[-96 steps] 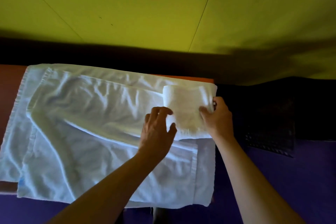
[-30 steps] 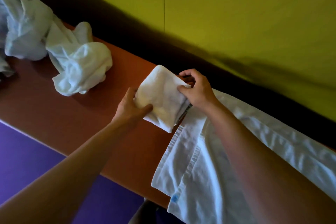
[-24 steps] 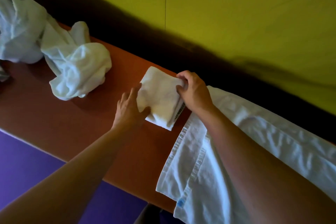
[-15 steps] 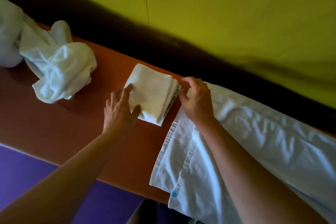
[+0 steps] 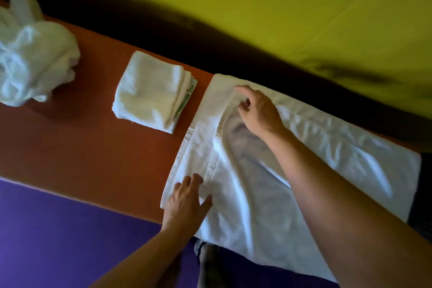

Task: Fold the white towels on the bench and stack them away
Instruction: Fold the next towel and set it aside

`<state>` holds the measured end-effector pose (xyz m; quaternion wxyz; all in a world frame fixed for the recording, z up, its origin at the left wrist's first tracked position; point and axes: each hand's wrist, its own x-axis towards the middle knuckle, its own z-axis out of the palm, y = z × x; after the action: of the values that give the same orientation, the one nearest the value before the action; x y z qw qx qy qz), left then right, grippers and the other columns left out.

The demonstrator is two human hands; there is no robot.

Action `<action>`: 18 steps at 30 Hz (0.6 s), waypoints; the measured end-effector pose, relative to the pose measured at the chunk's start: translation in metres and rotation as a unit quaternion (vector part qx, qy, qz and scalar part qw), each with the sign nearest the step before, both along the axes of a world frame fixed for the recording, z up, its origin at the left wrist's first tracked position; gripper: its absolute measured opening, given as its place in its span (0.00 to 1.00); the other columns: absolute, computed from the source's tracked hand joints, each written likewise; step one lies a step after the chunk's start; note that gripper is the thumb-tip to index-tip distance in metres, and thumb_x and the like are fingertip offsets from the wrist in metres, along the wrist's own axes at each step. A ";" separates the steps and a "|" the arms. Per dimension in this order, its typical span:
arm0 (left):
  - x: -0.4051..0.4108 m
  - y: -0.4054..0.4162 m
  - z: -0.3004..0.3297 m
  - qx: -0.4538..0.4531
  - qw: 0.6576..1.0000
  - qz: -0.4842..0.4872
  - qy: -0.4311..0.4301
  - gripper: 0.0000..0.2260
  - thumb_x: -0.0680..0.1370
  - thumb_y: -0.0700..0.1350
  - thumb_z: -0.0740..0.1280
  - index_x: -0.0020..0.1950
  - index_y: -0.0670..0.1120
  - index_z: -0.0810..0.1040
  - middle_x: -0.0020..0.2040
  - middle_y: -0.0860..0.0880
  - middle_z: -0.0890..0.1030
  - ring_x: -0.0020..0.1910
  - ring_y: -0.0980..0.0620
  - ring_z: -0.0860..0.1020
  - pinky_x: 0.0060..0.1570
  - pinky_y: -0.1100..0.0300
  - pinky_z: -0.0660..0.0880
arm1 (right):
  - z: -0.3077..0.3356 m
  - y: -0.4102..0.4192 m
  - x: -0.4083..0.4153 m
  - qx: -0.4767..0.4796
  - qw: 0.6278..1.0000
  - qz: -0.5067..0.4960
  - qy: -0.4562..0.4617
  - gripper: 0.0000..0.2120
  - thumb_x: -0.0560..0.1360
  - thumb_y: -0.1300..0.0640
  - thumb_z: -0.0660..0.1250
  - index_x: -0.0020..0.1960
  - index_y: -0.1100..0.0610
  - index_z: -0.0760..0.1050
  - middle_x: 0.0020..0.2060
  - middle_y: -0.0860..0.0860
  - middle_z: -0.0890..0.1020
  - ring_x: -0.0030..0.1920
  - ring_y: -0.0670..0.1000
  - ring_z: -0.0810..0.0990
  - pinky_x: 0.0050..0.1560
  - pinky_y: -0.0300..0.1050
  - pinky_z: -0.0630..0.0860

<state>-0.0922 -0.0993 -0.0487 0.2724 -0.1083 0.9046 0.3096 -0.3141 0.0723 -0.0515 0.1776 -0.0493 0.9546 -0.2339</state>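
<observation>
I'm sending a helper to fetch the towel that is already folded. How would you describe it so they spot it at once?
Look along the orange-brown bench under the yellow-green wall. Between the crumpled white heap at its left end and the big spread towel under both hands lies the folded towel, apart from both. It alone is a neat square stack, with green lettering along its right edge.

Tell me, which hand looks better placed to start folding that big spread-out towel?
Probably the right hand: its fingers already curl over the upper layer's far corner of the spread towel. The left hand lies flat on the near edge, better suited to steadying.
</observation>
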 end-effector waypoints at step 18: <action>-0.048 -0.005 0.001 0.009 0.997 0.075 -0.021 0.07 0.79 0.48 0.67 0.56 0.51 0.76 0.48 0.54 0.80 0.45 0.52 0.79 0.38 0.59 0.72 | 0.017 -0.014 0.197 -0.080 0.986 -0.142 -0.040 0.09 0.76 0.53 0.70 0.51 0.54 0.73 0.38 0.49 0.81 0.38 0.53 0.81 0.40 0.46 0.76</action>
<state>-0.1405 -0.1048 -0.0472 0.2687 -0.1801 0.8849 0.3351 -0.1172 0.0581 -0.0348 0.1764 0.0825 0.9223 -0.3337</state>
